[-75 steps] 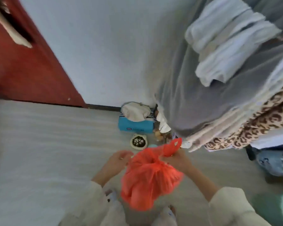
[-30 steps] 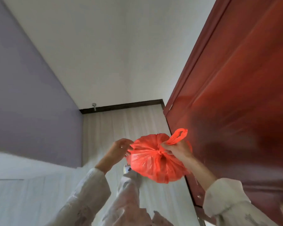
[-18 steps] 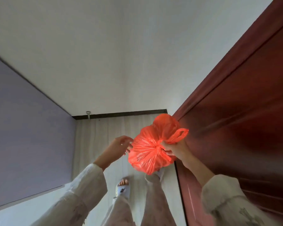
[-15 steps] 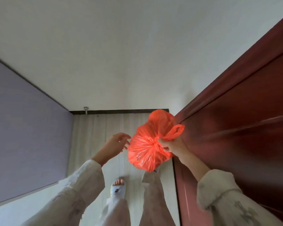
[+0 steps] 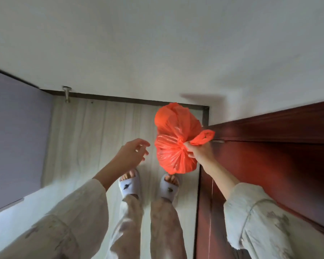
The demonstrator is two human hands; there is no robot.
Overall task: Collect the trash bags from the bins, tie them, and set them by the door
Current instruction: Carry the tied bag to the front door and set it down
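Observation:
A knotted orange-red trash bag [image 5: 173,139] hangs in the air above my feet. My right hand [image 5: 199,151] grips it at the knot, and one loop handle sticks out to the right of my fist. My left hand [image 5: 132,153] hovers a short way left of the bag with fingers spread, touching nothing. The dark red door [image 5: 269,165] stands right beside the bag on the right.
A white wall [image 5: 157,53] closes the corner ahead, with a dark skirting board along its foot. A metal door stop [image 5: 66,93] sticks out at the far left. A purple panel [image 5: 15,137] lines the left side. My slippered feet [image 5: 130,185] stand on pale floorboards.
I turned from the clothes rack to the corner by the door. My left hand let go of the bag and drew away; the bag now swings from my right hand alone.

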